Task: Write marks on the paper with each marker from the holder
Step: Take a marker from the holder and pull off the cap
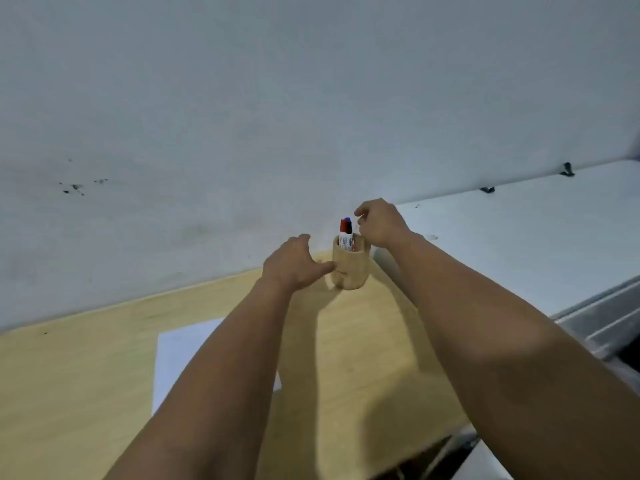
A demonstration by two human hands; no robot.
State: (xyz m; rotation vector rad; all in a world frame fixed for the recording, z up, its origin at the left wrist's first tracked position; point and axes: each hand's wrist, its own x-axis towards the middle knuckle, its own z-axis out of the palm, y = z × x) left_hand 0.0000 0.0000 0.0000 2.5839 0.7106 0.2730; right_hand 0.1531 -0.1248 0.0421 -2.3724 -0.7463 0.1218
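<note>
A round wooden holder [349,268] stands near the far right corner of the wooden table [86,375], against the wall. Two markers stick out of it: one with a red cap [344,226] and one with a blue cap [348,220] just behind. My left hand [294,265] is spread open, its thumb touching the holder's left side. My right hand [379,221] hovers just right of the marker caps, fingers curled and a little apart, holding nothing. A white sheet of paper [180,355] lies nearer to me, partly hidden under my left forearm.
A grey-white wall [242,116] with dark specks rises right behind the table. A white counter [536,244] adjoins the table on the right, with a metal rail along its near edge. The table's near right edge drops off at the lower right.
</note>
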